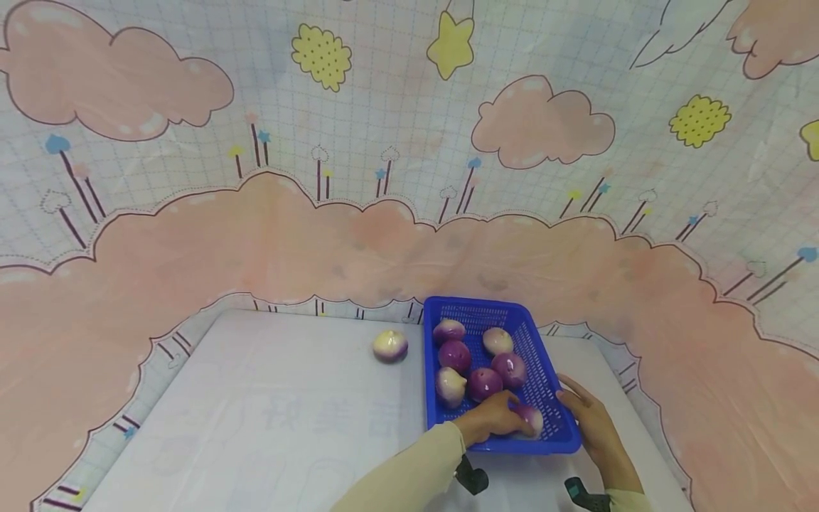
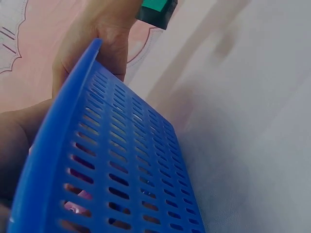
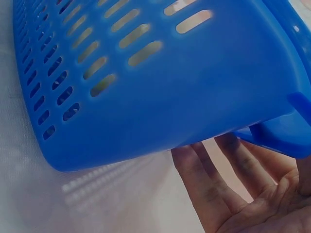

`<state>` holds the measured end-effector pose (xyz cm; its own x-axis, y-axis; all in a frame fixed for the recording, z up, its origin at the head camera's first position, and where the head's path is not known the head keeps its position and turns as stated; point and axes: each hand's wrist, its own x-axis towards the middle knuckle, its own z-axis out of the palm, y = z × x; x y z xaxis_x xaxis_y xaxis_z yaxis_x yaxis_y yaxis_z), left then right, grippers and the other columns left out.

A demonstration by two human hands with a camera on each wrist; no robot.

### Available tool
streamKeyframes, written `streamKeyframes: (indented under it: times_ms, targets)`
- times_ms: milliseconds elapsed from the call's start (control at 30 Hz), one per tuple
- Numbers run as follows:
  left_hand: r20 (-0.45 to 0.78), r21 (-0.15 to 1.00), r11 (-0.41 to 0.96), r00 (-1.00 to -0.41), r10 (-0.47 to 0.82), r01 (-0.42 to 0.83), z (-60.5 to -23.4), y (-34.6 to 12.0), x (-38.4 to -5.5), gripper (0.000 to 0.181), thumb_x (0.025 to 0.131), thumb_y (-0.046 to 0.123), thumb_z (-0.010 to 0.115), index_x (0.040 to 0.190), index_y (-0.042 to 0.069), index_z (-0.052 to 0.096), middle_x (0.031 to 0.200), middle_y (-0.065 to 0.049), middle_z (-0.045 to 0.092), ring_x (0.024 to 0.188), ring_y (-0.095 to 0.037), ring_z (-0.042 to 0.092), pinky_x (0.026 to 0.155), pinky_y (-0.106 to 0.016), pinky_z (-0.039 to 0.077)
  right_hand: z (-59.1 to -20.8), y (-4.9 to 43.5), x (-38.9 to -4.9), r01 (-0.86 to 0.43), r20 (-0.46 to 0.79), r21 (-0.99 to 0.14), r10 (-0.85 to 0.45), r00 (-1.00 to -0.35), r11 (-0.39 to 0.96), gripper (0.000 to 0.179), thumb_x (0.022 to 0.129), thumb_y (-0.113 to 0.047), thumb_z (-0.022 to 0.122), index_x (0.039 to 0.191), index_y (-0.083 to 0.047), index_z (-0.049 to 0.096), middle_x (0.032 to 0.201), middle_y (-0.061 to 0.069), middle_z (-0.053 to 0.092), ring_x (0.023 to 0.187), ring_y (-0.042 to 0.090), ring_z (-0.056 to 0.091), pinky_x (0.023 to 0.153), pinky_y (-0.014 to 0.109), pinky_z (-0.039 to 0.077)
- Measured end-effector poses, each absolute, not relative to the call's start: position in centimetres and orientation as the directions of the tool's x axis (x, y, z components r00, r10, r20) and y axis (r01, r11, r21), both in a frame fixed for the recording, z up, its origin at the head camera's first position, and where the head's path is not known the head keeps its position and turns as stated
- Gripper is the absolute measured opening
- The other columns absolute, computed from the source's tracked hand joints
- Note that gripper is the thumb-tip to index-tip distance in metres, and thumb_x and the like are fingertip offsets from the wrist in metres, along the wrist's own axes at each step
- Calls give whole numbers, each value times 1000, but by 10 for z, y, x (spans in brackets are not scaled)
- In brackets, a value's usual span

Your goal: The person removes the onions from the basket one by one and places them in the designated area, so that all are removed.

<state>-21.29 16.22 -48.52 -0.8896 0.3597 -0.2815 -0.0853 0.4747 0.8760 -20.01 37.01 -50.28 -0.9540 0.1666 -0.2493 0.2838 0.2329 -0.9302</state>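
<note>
A blue plastic basket [image 1: 544, 341] with slotted walls holds several purple-and-white onions [image 1: 484, 384]. My left hand [image 1: 499, 418] reaches over its near left side and grips an onion [image 1: 532, 419] in the near right corner. Around the basket's right side, my right hand [image 1: 591, 419] holds the rim, thumb on top. In the right wrist view, that hand's fingers [image 3: 201, 189] lie against the outer wall. A wall of the basket [image 2: 121, 160] fills much of the left wrist view and hides most of the contents.
One pale onion [image 1: 390, 346] with a purple side sits on the white table [image 1: 288, 398], left of the basket. A patterned cloth [image 1: 358, 249] with clouds and stars rises behind the table and along its sides.
</note>
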Motion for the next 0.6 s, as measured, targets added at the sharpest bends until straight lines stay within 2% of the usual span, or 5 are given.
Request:
streamKeyframes:
  times_ms: [267,467,600]
  targets:
    - [-263,893,442,-897,354,-87,-478,157,-213,57,73,21,86,123,11,59,113,-9,65,105,-30,61,102,-53,48,-502,370,-198,265,-235,-940,154,-960,215,64,99,-45,54,154,-20,32,153,21,40,121,23,61,99,47,53]
    - [-237,911,405,-900,365,-75,-473,150,-215,52,74,24,85,118,12,61,107,-7,65,99,-27,62,98,-51,52,-502,370,-199,267,-241,-945,152,-959,190,65,99,-43,55,154,-19,32,154,20,39,114,14,63,97,44,55]
    - [-204,919,392,-903,379,-43,-469,141,-217,48,74,26,84,115,13,62,103,-4,64,95,-24,61,95,-49,53,-504,371,-201,279,-250,-940,160,-955,194,66,98,-45,56,154,-20,32,155,21,38,115,15,62,96,43,55]
